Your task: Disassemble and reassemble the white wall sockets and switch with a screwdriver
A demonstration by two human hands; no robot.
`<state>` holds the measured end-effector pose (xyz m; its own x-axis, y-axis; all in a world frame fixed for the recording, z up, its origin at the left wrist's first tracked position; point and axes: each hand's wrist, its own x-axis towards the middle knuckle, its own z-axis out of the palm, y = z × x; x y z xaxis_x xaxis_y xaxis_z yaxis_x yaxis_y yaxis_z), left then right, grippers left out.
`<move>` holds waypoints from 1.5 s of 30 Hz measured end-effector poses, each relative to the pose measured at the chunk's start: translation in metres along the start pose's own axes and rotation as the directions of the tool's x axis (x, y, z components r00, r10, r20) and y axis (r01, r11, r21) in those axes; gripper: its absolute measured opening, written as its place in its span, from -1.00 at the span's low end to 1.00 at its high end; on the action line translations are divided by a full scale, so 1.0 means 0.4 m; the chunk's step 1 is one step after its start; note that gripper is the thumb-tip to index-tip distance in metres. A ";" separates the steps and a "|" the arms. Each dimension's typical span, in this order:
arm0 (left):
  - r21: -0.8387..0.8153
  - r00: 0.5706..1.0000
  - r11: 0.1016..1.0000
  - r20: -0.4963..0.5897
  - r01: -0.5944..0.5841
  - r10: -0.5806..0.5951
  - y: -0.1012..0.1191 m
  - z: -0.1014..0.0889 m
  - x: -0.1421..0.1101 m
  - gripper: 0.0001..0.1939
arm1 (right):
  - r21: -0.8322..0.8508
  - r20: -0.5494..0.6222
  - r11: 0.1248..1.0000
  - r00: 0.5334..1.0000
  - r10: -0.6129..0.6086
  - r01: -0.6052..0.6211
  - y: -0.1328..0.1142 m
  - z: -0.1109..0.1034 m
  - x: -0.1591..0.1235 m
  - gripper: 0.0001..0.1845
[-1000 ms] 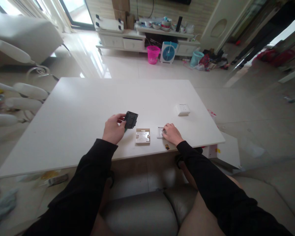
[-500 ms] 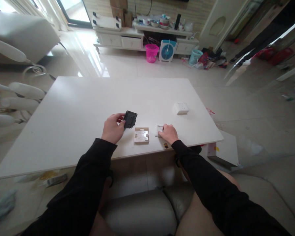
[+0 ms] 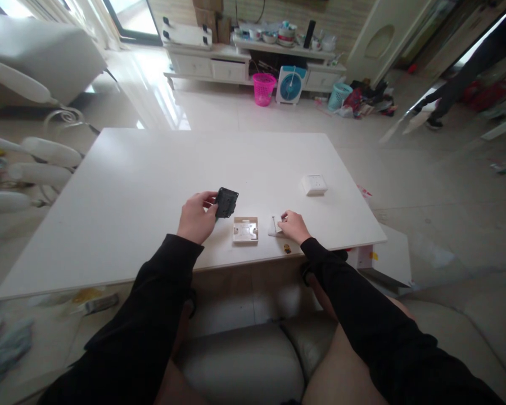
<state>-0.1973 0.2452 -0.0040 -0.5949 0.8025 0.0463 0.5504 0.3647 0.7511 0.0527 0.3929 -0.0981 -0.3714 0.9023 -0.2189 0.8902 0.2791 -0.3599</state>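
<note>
My left hand (image 3: pixel 197 214) is closed on a black square socket panel (image 3: pixel 226 202), held tilted above the table with its ribbed back showing. Just right of it, an open white wall box (image 3: pixel 245 230) lies on the table, metal-coloured spots inside. My right hand (image 3: pixel 294 226) pinches at a small flat whitish packet or piece (image 3: pixel 274 228) with a thin dark line like a screw; what the fingertips hold is too small to tell. Near that wrist lies a small brown-and-yellow item (image 3: pixel 287 248). A white boxed wall socket (image 3: pixel 314 184) stands farther right.
The white table (image 3: pixel 160 174) has its front edge close to my knees. Beyond it are a pink basket (image 3: pixel 264 89), a blue-and-white fan (image 3: pixel 290 84) and a crowded cabinet (image 3: pixel 194 64). White chairs (image 3: pixel 46 152) stand left. A person's leg (image 3: pixel 459 90) shows at the far right.
My right hand has lifted slightly, its fingers drawn up from the whitish piece lying beneath them before. The left hand holds the panel almost unchanged. The view has shifted a little; the distant person has moved.
</note>
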 end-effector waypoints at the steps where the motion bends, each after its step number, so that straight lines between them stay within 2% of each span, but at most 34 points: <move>1: 0.001 1.000 1.000 -0.002 -0.001 0.001 0.000 0.000 0.000 -0.64 | 0.005 -0.001 1.000 1.000 -0.004 0.004 0.000 0.001 -0.001 -0.75; 11: 0.012 1.000 1.000 -0.004 0.003 -0.003 0.004 -0.005 -0.002 -0.65 | -0.099 -0.022 0.990 0.994 -0.107 0.104 0.016 -0.041 -0.003 -0.72; 16: 0.027 1.000 1.000 -0.002 0.002 -0.002 -0.002 -0.003 0.000 -0.64 | -0.176 0.086 0.965 0.980 -0.181 0.193 0.024 -0.049 -0.008 -0.76; 19: 0.018 1.000 1.000 -0.005 0.001 -0.001 -0.005 -0.002 0.001 -0.65 | -0.222 0.006 0.948 0.972 -0.234 0.229 0.051 -0.075 0.003 -0.72; 21: 0.015 1.000 1.000 -0.007 -0.005 0.005 -0.005 -0.002 0.000 -0.65 | -0.247 -0.055 0.957 0.984 -0.172 0.154 0.081 -0.097 0.017 -0.72; 23: 0.020 1.000 1.000 -0.007 -0.008 0.008 -0.005 -0.002 0.000 -0.66 | -0.285 -0.025 0.955 0.996 -0.090 0.079 0.111 -0.107 0.027 -0.74; 26: 0.023 1.000 1.000 -0.006 -0.008 0.008 -0.005 -0.002 0.000 -0.66 | -0.304 0.046 0.952 0.999 -0.029 0.042 0.137 -0.091 0.029 -0.62; 28: 0.021 1.000 1.000 -0.005 -0.010 0.010 -0.004 -0.003 0.000 -0.66 | -0.290 0.031 0.956 0.999 -0.034 0.042 0.141 -0.070 0.027 -0.58; 32: 0.028 1.000 1.000 0.001 -0.008 0.008 0.003 -0.006 -0.003 -0.66 | -0.287 0.010 0.958 1.000 -0.010 0.013 0.138 -0.050 0.032 -0.65; 36: 0.038 1.000 0.999 -0.003 0.009 -0.009 0.009 -0.009 -0.007 -0.67 | -0.289 0.038 0.957 0.998 0.047 -0.034 0.126 -0.068 0.032 -0.65; 41: 0.032 1.000 0.999 -0.010 0.009 -0.009 0.007 -0.007 -0.006 -0.68 | -0.197 0.095 0.979 0.993 0.073 -0.053 0.064 -0.072 0.002 -0.52; 45: 0.037 1.000 0.999 -0.005 0.014 -0.014 0.007 -0.005 -0.005 -0.67 | -0.240 0.103 0.971 0.994 0.031 -0.005 0.016 -0.042 -0.019 -0.48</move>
<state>-0.1957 0.2440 -0.0008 -0.6054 0.7949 0.0396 0.5634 0.3929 0.7267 0.0657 0.3933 -0.0836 -0.3689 0.8719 -0.3221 0.9295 0.3451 -0.1305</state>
